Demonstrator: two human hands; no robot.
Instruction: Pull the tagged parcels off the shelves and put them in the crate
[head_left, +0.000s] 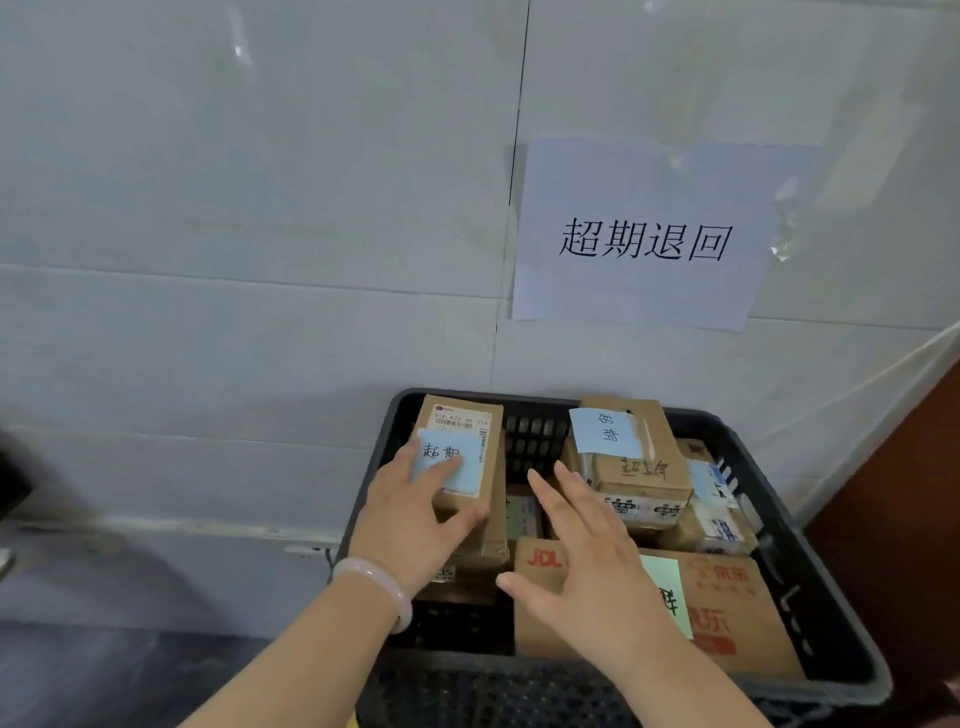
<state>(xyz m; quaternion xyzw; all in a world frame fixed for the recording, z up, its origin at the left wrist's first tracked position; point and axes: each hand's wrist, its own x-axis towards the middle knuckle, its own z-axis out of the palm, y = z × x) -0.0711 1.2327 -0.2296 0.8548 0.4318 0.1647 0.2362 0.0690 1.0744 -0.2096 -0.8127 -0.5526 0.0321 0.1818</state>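
Note:
A black plastic crate (810, 597) stands against the wall, filled with several cardboard parcels. My left hand (415, 514) grips a long brown parcel (467, 415) at the crate's left side, fingers over its blue tag and thumb round its near end. My right hand (587, 561) hovers with straight, spread fingers over the crate's middle, above a wide JDL box (727, 613) with a green tag. A taped parcel with a blue tag (634, 457) lies at the back right.
A white tiled wall (260, 208) rises right behind the crate, with a paper sign (644, 234) taped to it. A brown panel (914, 493) stands at the right. Something dark pokes in at the left edge (10, 483).

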